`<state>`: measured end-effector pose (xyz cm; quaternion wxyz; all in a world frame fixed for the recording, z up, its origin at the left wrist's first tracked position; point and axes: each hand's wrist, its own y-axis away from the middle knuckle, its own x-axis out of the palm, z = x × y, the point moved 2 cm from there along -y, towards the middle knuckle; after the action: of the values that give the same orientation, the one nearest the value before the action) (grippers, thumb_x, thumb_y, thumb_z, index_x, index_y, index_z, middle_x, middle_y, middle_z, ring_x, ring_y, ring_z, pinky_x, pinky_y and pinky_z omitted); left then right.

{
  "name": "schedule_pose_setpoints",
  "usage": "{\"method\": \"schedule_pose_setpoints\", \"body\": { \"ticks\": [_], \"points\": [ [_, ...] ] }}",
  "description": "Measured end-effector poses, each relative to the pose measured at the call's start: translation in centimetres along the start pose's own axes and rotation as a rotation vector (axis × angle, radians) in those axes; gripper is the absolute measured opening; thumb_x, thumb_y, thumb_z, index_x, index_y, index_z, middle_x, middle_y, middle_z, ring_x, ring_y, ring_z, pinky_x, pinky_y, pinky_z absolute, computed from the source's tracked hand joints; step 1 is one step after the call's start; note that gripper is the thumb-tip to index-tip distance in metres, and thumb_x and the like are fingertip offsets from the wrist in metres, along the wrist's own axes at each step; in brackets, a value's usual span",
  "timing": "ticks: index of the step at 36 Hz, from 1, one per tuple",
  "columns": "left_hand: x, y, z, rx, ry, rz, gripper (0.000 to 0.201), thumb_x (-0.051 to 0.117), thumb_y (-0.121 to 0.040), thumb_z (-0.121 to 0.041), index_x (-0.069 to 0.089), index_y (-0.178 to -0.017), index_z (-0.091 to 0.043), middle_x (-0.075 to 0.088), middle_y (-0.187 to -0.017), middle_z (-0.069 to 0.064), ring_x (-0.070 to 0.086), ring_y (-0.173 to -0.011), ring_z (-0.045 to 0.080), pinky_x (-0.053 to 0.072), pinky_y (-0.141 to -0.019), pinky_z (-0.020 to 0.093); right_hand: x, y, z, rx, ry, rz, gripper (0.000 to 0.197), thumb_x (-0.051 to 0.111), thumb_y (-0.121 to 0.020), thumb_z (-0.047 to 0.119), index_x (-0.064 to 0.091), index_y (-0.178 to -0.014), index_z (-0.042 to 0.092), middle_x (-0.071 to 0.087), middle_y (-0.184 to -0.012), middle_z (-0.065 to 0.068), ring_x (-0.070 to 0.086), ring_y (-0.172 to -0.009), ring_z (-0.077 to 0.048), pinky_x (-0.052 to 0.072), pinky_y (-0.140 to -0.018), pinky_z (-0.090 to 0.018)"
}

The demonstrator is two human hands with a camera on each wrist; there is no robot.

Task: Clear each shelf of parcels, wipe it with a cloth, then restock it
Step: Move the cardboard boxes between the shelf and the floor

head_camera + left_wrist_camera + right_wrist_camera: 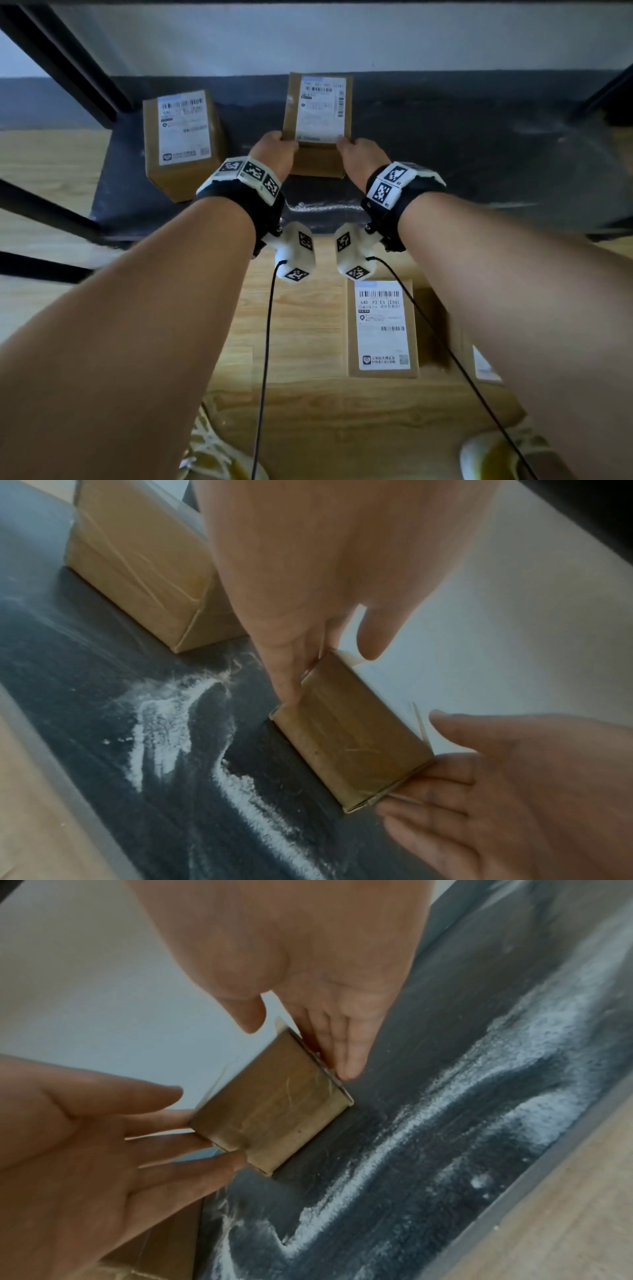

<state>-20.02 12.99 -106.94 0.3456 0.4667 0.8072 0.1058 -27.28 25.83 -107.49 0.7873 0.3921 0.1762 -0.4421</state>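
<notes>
A brown cardboard parcel (318,113) with a white shipping label stands in the middle of the dark bottom shelf (462,154). My left hand (275,152) lies against its left side and my right hand (359,156) against its right side. In the wrist views the fingers (287,674) (346,1047) lie straight along the parcel's sides (349,745) (274,1110), with the thumbs over its top edge. A second labelled parcel (181,137) stands on the shelf to the left, apart from my hands. No cloth is in view.
White dust streaks (161,723) (445,1110) cover the shelf's front part. A labelled parcel (382,329) lies on the wooden floor under my right forearm, another (483,366) partly hidden beside it. Black frame posts (68,68) rise at left. My shoes (212,455) are near the bottom edge.
</notes>
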Motion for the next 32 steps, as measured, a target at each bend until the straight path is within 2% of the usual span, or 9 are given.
{"method": "schedule_pose_setpoints", "body": {
  "ticks": [2, 6, 12, 14, 17, 21, 26, 29, 32],
  "points": [
    [-0.1, -0.2, 0.1, -0.029, 0.095, 0.003, 0.038, 0.051, -0.089, -0.023, 0.051, -0.126, -0.012, 0.06, -0.112, 0.013, 0.059, -0.103, 0.03, 0.051, -0.093, 0.042, 0.0, 0.0, 0.2, -0.003, 0.005, -0.014, 0.052, 0.029, -0.102, 0.047, 0.059, -0.105, 0.004, 0.055, -0.098, -0.011, 0.055, -0.089, -0.028, 0.034, -0.071, -0.028],
    [-0.9, 0.2, 0.3, -0.053, 0.219, -0.059, 0.042, 0.059, -0.085, -0.019, 0.047, -0.123, -0.005, 0.055, -0.113, 0.017, 0.058, -0.098, 0.029, 0.057, -0.082, 0.046, -0.3, 0.8, 0.6, -0.014, 0.029, -0.022, 0.05, 0.028, -0.102, 0.048, 0.054, -0.096, 0.006, 0.054, -0.093, -0.011, 0.051, -0.082, -0.025, 0.033, -0.068, -0.029],
    [-1.7, 3.2, 1.0, -0.012, 0.218, -0.124, 0.015, 0.057, -0.088, -0.018, 0.05, -0.096, -0.008, 0.056, -0.091, 0.013, 0.062, -0.092, 0.031, 0.058, -0.078, 0.046, -0.7, 4.3, 0.5, 0.029, -0.105, -0.104, 0.053, 0.041, -0.098, 0.046, 0.049, -0.132, 0.006, 0.059, -0.114, -0.008, 0.061, -0.097, -0.028, 0.049, -0.079, -0.036],
    [-1.8, 4.3, 1.9, -0.008, 0.182, -0.115, 0.018, 0.058, -0.082, -0.023, 0.053, -0.088, -0.007, 0.06, -0.082, 0.013, 0.066, -0.085, 0.034, 0.057, -0.078, 0.048, -0.6, 6.2, 0.2, 0.051, -0.156, -0.119, 0.052, 0.044, -0.095, 0.046, 0.047, -0.131, 0.008, 0.06, -0.119, -0.01, 0.062, -0.101, -0.032, 0.052, -0.088, -0.045],
    [-1.9, 5.3, 4.3, -0.036, 0.124, -0.099, 0.027, 0.061, -0.072, -0.029, 0.056, -0.086, -0.006, 0.061, -0.073, 0.01, 0.069, -0.083, 0.037, 0.057, -0.079, 0.049, 0.2, 9.1, -0.5, 0.068, -0.168, -0.103, 0.046, 0.047, -0.092, 0.046, 0.05, -0.12, 0.01, 0.063, -0.112, -0.012, 0.064, -0.093, -0.033, 0.055, -0.085, -0.048],
    [-1.8, 8.9, 6.5, -0.074, 0.117, -0.111, 0.044, 0.061, -0.063, -0.032, 0.063, -0.096, -0.003, 0.067, -0.087, 0.015, 0.068, -0.086, 0.034, 0.057, -0.082, 0.047, 1.3, 12.8, -2.1, 0.058, -0.111, -0.058, 0.042, 0.049, -0.092, 0.044, 0.049, -0.119, 0.012, 0.063, -0.111, -0.011, 0.064, -0.094, -0.034, 0.053, -0.086, -0.048],
    [-1.7, 14.1, 8.5, -0.096, 0.101, -0.14, 0.012, 0.061, -0.08, -0.02, 0.06, -0.085, -0.009, 0.067, -0.083, 0.011, 0.068, -0.086, 0.032, 0.056, -0.084, 0.045, 2.8, 16.6, -3.9, 0.03, -0.072, -0.01, 0.036, 0.05, -0.094, 0.039, 0.05, -0.121, 0.015, 0.065, -0.108, -0.006, 0.065, -0.086, -0.026, 0.055, -0.077, -0.039],
    [-1.6, 15.6, 10.7, -0.117, 0.136, -0.133, 0.014, 0.059, -0.082, -0.017, 0.05, -0.071, -0.016, 0.064, -0.093, 0.016, 0.065, -0.099, 0.037, 0.053, -0.089, 0.05, 4.0, 18.5, -4.7, 0.005, -0.052, 0.017, 0.033, 0.053, -0.093, 0.036, 0.051, -0.118, 0.014, 0.066, -0.107, -0.004, 0.063, -0.084, -0.023, 0.051, -0.07, -0.033],
    [-1.2, 16.8, 13.2, -0.167, 0.123, -0.101, 0.01, 0.058, -0.085, -0.014, 0.052, -0.084, -0.007, 0.06, -0.098, 0.018, 0.062, -0.106, 0.039, 0.052, -0.091, 0.05, 5.5, 20.3, -5.6, 0.017, -0.023, 0.052, 0.035, 0.055, -0.093, 0.033, 0.05, -0.122, 0.014, 0.064, -0.112, -0.005, 0.063, -0.089, -0.023, 0.05, -0.069, -0.032]
  ]
}}
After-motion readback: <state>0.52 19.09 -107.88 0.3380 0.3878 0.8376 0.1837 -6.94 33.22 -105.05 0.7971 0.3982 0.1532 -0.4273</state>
